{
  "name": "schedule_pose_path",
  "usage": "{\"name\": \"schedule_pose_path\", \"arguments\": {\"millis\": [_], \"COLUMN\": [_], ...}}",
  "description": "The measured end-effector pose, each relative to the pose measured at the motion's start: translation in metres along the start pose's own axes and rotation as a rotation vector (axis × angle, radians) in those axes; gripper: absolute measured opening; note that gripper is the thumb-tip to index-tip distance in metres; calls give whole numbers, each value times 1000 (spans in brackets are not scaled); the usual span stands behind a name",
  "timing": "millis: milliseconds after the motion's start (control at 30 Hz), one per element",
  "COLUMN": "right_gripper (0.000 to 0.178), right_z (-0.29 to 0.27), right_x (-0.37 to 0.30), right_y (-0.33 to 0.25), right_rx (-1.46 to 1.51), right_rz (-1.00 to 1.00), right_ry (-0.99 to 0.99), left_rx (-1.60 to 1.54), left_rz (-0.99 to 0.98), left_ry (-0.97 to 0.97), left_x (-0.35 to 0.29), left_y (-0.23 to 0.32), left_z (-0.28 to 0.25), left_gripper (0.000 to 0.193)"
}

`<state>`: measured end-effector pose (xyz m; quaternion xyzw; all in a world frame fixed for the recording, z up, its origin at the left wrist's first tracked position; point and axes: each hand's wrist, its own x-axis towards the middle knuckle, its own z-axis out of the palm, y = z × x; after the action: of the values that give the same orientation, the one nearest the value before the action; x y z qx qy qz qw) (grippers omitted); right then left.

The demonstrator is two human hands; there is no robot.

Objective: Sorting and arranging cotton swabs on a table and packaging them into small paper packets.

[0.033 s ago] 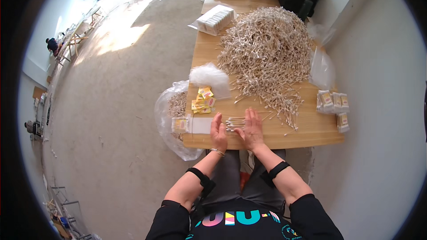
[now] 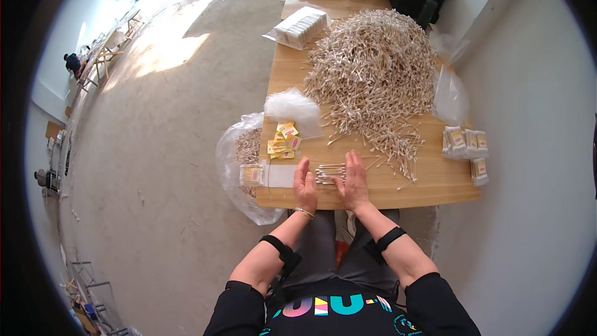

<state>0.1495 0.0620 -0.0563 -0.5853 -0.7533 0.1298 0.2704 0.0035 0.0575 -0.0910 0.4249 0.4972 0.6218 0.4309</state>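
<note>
Through the head view I had the small bundle of cotton swabs (image 2: 329, 172) lying on the wooden surface (image 2: 387, 195), directly between the two hands: just to the right of the left hand (image 2: 305, 184) and to the left of the right hand (image 2: 355, 182). The sticks' long axis ran mostly crosswise, from one hand toward the other, so their white tips faced the inner sides of both hands.

I judged the right hand the nearer one. Its fingers were straight and close together, pointing forward, and its thumb stood apart, reaching left over the bundle's right part; I could not make out a pinch. The left hand was flat, fingers extended forward, its inner side turned toward the left tips and just beside them. Whether it touched them I could not tell.

To the left of the left hand I saw a flat white sleeve (image 2: 282, 175), and past it a filled swab pack (image 2: 251, 175) at the surface's edge. Forward and left of that hand lay loose yellow cards (image 2: 285, 142). Ahead of the right hand, some stray swabs led up to the big swab heap (image 2: 373, 65), and well to its right sat more small packs (image 2: 465, 143).
</note>
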Motion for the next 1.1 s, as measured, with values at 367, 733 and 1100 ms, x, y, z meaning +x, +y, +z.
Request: {"name": "schedule_pose_path", "arguments": {"millis": [367,733,1100], "right_gripper": [48,78,77], "right_z": [20,8,8], "right_x": [12,-10,-4], "right_y": [-25,-28,-30], "right_rx": [686,-223,-283], "right_rz": [213,-192,-140], "right_ry": [228,-365,-283], "left_rx": [-73,-310,-327], "left_rz": [-41,-137,-149], "left_ry": [-49,-36,-17], "left_x": [6,7,12], "left_y": [11,8,-3], "left_z": [9,4,-4], "left_gripper": [44,48,48]}}
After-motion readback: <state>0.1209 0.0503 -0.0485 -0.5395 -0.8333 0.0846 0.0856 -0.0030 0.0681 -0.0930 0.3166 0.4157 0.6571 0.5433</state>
